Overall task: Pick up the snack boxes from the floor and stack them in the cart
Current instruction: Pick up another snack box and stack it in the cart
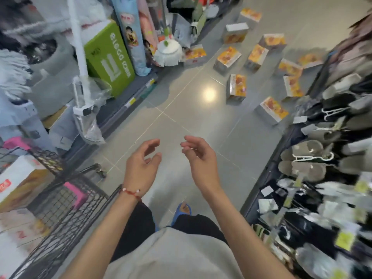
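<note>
Several orange-and-white snack boxes lie scattered on the grey tiled floor ahead, the nearest (271,112) at the right, another (236,88) standing just beyond it. A black wire cart (66,200) stands at my lower left and holds a snack box (19,182), with more pale boxes below it. My left hand (143,164), with a red bracelet on the wrist, and my right hand (199,156) hang over the bare floor in front of me, both empty with fingers loosely curled and apart. Neither hand touches a box or the cart.
Shelves with mops (167,52), a green carton (109,57) and rolled goods line the left. A rack of slippers (314,158) and socks fills the right. My foot in a blue sandal (182,211) stands on the floor between them.
</note>
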Tool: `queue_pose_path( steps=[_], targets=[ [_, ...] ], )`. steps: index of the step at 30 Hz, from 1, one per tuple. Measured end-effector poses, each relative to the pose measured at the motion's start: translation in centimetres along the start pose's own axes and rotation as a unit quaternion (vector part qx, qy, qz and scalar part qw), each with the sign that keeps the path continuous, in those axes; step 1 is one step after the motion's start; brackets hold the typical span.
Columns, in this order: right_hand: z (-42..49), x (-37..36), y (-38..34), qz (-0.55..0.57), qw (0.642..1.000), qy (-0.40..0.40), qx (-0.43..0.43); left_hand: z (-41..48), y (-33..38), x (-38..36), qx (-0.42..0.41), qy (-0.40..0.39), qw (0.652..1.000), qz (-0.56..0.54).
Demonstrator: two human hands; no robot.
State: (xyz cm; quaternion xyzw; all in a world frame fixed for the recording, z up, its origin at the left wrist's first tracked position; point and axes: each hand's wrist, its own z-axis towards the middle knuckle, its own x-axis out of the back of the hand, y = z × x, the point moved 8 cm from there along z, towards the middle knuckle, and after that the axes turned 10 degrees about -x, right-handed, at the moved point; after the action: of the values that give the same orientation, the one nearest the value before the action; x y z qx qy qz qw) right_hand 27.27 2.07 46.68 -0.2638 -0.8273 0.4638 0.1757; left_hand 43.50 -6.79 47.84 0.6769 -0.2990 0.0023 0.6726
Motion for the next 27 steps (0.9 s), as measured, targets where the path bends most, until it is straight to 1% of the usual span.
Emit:
queue_pose_path(
  steps=[6, 10, 15, 20, 27],
  targets=[
    [2.9, 6.7, -2.2, 0.061, 0.994, 0.090, -0.014, 5.6, 4.3, -6.6, -0.029, -0.078, 0.996, -0.025],
    [6.4, 9.5, -4.1, 0.080, 0.987, 0.137, -0.027, 11.2, 6.0, -10.0, -0.038, -0.125, 0.991, -0.035],
    [11.6, 11.9, -7.7, 0.105, 0.975, 0.193, -0.024, 19.3, 9.0, -13.9, -0.061, -0.173, 0.982, -0.042],
    [16.3, 13.6, -10.8, 0.149, 0.960, 0.234, -0.040, 26.7, 11.5, -17.3, -0.079, -0.237, 0.968, -0.030],
    [24.2, 17.0, -13.9, 0.190, 0.940, 0.275, -0.068, 36.8, 14.0, -23.1, -0.072, -0.281, 0.957, -0.012]
  ],
)
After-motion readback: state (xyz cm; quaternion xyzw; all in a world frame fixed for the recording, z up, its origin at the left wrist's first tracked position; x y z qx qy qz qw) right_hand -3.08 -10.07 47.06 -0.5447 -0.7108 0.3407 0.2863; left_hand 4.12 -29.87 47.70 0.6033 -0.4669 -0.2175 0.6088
